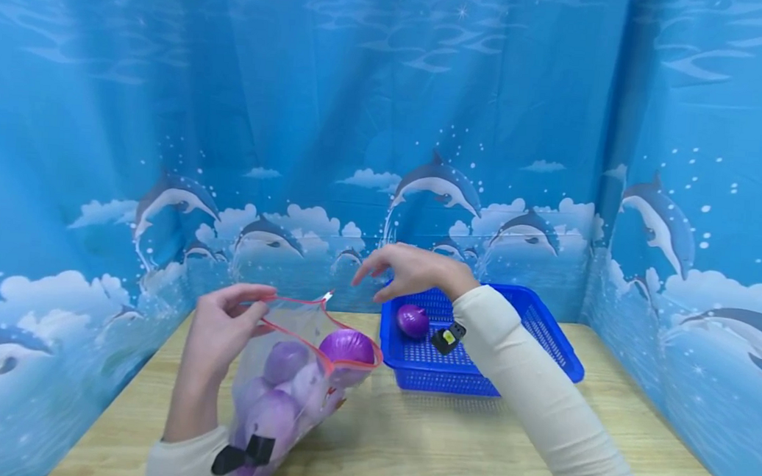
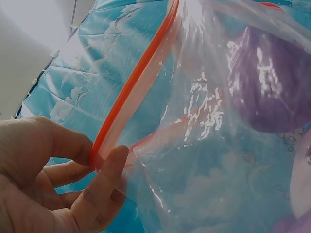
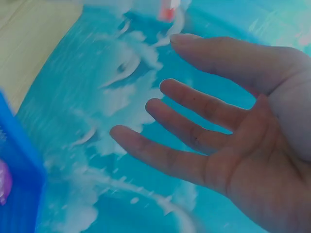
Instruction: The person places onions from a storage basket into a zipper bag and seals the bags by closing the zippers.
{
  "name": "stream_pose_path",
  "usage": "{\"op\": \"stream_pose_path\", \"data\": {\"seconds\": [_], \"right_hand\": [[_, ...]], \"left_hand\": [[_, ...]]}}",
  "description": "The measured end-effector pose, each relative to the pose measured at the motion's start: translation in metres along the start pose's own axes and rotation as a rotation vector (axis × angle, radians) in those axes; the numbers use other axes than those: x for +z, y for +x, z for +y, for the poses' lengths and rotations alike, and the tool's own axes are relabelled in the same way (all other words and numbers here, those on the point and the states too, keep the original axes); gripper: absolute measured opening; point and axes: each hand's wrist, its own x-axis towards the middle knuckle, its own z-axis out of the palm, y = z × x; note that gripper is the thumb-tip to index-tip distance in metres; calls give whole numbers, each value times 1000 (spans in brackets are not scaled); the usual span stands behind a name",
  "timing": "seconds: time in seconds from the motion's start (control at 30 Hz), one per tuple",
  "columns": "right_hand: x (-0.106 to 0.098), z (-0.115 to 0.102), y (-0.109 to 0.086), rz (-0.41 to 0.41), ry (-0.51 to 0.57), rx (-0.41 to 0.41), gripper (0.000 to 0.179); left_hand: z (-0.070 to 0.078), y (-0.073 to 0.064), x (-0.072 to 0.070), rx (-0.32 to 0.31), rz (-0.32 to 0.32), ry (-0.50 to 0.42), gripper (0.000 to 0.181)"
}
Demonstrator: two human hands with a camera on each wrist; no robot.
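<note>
My left hand [image 1: 222, 334] pinches the red-edged mouth of a clear zip bag [image 2: 199, 160] between thumb and fingers. Inside the bag lie several purple onions [image 1: 272, 415], seen hazily through the plastic. One brighter onion [image 1: 347, 346] sits at the mouth, on the right side. A white slider [image 1: 328, 295] shows on the bag's far rim. My right hand [image 1: 412, 270] hovers over the near-left corner of a blue basket, fingers spread and holding nothing; the right wrist view shows its bare palm. A single onion [image 1: 413, 321] rests in the basket's left part.
The blue basket [image 1: 450, 382], with slatted walls, stands on the wood-grain table [image 1: 393, 445] to the right of the bag. Blue dolphin-print curtains [image 1: 334, 153] enclose the table at the back and sides. Black camera straps [image 1: 246, 456] sit at the cream sleeves.
</note>
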Motion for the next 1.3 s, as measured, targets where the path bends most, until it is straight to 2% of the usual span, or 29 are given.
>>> {"op": "stream_pose_path", "data": {"seconds": [0.1,0.33,0.43,0.83,1.07,1.3], "right_hand": [[4,21,1,-29,14,55,39],[19,64,7,-105,181,228,42],[26,77,9,-119,207,280,43],[56,129,13,-90,281,455,48],[74,150,14,-56,358,540,49],[91,159,19,-19,290,673,50]], "left_hand": [[0,0,0,-5,-5,-4,30],[-1,1,0,-14,-12,-10,31],[0,1,-1,-6,-10,-3,30],[1,2,-1,-9,-10,2,30],[0,2,-2,-12,-16,9,30],[-1,3,-2,-14,-16,13,30]]}}
